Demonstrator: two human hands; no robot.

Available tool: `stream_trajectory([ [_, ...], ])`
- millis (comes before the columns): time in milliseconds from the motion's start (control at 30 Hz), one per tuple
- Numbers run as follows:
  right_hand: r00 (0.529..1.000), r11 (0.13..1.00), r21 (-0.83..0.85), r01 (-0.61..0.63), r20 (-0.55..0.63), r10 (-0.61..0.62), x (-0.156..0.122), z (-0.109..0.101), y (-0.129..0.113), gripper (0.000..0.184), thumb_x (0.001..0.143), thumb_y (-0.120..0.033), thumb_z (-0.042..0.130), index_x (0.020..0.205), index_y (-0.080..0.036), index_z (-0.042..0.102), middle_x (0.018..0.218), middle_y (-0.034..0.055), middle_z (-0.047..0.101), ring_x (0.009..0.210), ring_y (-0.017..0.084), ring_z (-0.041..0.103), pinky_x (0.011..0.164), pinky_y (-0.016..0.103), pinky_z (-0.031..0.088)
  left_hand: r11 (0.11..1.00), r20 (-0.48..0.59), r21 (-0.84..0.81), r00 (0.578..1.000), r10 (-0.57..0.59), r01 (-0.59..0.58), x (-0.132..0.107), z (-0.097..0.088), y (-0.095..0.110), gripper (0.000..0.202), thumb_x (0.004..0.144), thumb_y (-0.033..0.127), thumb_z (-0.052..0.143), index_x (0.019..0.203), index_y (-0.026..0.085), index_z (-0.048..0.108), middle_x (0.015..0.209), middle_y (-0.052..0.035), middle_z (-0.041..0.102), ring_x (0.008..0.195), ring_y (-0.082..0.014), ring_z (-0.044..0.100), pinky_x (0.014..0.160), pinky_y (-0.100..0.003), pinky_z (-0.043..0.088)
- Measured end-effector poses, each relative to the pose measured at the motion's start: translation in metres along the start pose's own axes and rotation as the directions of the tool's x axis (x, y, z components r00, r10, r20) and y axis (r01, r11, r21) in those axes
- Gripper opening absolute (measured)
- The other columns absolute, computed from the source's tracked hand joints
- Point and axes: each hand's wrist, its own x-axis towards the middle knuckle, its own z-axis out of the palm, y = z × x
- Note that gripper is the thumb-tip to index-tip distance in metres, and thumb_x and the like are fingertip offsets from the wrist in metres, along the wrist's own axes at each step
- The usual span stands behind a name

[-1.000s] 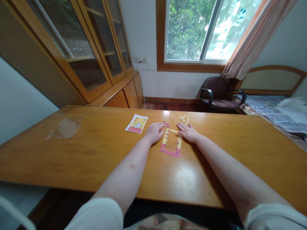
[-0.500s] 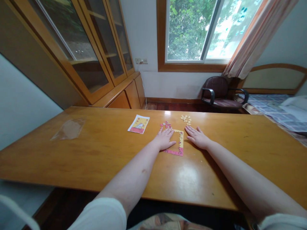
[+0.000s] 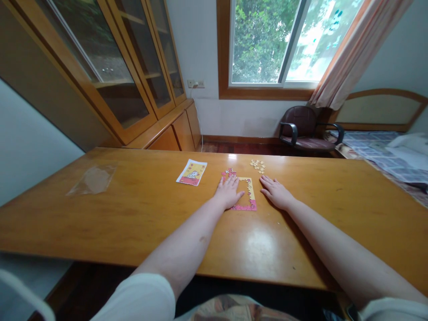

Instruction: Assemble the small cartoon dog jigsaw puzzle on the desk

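Note:
A rectangular jigsaw border frame [image 3: 250,194], yellow with a pink bottom strip, lies on the wooden table [image 3: 133,209]. My left hand [image 3: 229,192] rests flat on its left side, fingers stretched out and covering that edge. My right hand [image 3: 276,191] lies flat on the table just right of the frame, fingers spread, holding nothing. A few pink loose pieces [image 3: 228,172] sit just beyond my left fingertips. A small heap of yellow loose pieces [image 3: 257,165] lies farther back. A printed picture card [image 3: 191,172] lies to the left of the frame.
A clear plastic bag [image 3: 92,179] lies at the table's far left. Wooden glass-door cabinets [image 3: 133,76] stand at the back left. A dark armchair [image 3: 302,129] sits under the window, and a bed [image 3: 388,151] is at the right.
My left hand slid from beside the frame onto its left side. My right hand shifted from the frame's top right corner to the table beside it. The frame now lies slightly turned.

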Motion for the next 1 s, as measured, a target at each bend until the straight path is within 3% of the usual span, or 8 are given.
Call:
stream_trajectory([
  [233,0.997,0.999,-0.001,0.045,-0.055,-0.045,-0.005,-0.006,-0.010,0.050,0.095,-0.034,0.034,0.142,-0.017,0.043,0.148,0.0133,0.038,0.137,0.026,0.036,0.113,0.050,0.028,0.998,0.011,-0.056,1.000,-0.007,0.007,-0.002,-0.006,0.004,0.070,0.092,0.057,0.026,0.150,0.018,0.023,0.158,-0.0098,0.014,0.146,-0.0258,0.013,0.117,-0.054,0.002],
  [333,0.993,0.996,-0.046,0.071,-0.092,-0.075,-0.007,-0.010,-0.013,0.050,0.094,-0.030,0.034,0.142,-0.018,0.041,0.149,0.0138,0.038,0.136,0.026,0.039,0.114,0.052,0.025,0.990,-0.049,-0.138,0.999,-0.016,0.009,-0.005,-0.014,-0.002,0.066,0.095,0.053,0.024,0.151,0.018,0.019,0.159,-0.0098,0.013,0.146,-0.0255,0.015,0.117,-0.051,0.008],
  [467,0.993,0.993,-0.103,0.050,-0.106,-0.061,-0.007,-0.014,-0.020,0.053,0.093,-0.031,0.038,0.143,-0.015,0.040,0.150,0.0156,0.035,0.138,0.027,0.035,0.115,0.053,0.018,0.975,-0.257,-0.201,0.954,-0.152,0.101,-0.009,-0.025,-0.020,0.055,0.095,0.043,0.034,0.143,0.017,0.035,0.143,-0.0118,0.046,0.130,-0.0238,0.043,0.109,-0.038,0.032],
  [533,0.995,0.995,-0.098,0.036,-0.092,-0.045,-0.005,-0.015,-0.032,0.054,0.092,-0.034,0.041,0.143,-0.015,0.039,0.150,0.0148,0.034,0.139,0.027,0.032,0.116,0.052,0.015,0.956,-0.290,-0.172,0.915,-0.281,0.239,-0.010,-0.028,-0.029,0.044,0.093,0.036,0.040,0.132,0.017,0.049,0.125,-0.0125,0.059,0.116,-0.0256,0.054,0.100,-0.037,0.040],
  [600,0.997,0.998,-0.047,-0.030,-0.067,0.027,-0.001,-0.014,-0.049,0.059,0.092,-0.040,0.041,0.146,-0.016,0.035,0.150,0.0140,0.036,0.140,0.029,0.029,0.115,0.053,0.017,0.944,-0.284,-0.125,0.901,-0.328,0.304,-0.011,-0.029,-0.035,0.038,0.092,0.035,0.043,0.124,0.018,0.055,0.116,-0.0125,0.062,0.109,-0.0265,0.056,0.094,-0.038,0.042],
  [700,1.000,0.999,0.042,-0.016,0.005,0.016,0.007,-0.009,-0.075,0.075,0.090,-0.053,0.043,0.150,-0.013,0.025,0.152,0.0153,0.030,0.140,0.028,0.028,0.114,0.048,0.023,0.946,-0.268,-0.053,0.909,-0.321,0.318,-0.011,-0.026,-0.035,0.033,0.092,0.033,0.042,0.118,0.020,0.058,0.113,-0.0119,0.061,0.107,-0.0270,0.055,0.091,-0.039,0.043],
  [767,1.000,0.999,0.051,-0.005,0.008,0.004,0.011,-0.005,-0.087,0.078,0.089,-0.059,0.041,0.150,-0.014,0.024,0.154,0.0148,0.026,0.142,0.028,0.024,0.115,0.049,0.020,0.949,-0.272,0.001,0.914,-0.302,0.314,-0.010,-0.023,-0.029,0.031,0.091,0.028,0.042,0.115,0.018,0.059,0.112,-0.0126,0.060,0.107,-0.0279,0.054,0.093,-0.041,0.041],
  [1000,1.000,0.996,0.092,-0.007,0.004,0.006,0.016,0.002,-0.084,0.069,0.092,-0.056,0.035,0.147,-0.015,0.032,0.151,0.0141,0.032,0.142,0.029,0.025,0.115,0.053,0.018,0.967,-0.264,0.026,0.935,-0.238,0.253,-0.013,-0.016,-0.012,0.044,0.089,0.025,0.045,0.132,0.016,0.049,0.124,-0.0149,0.057,0.113,-0.0290,0.052,0.101,-0.043,0.036],
])
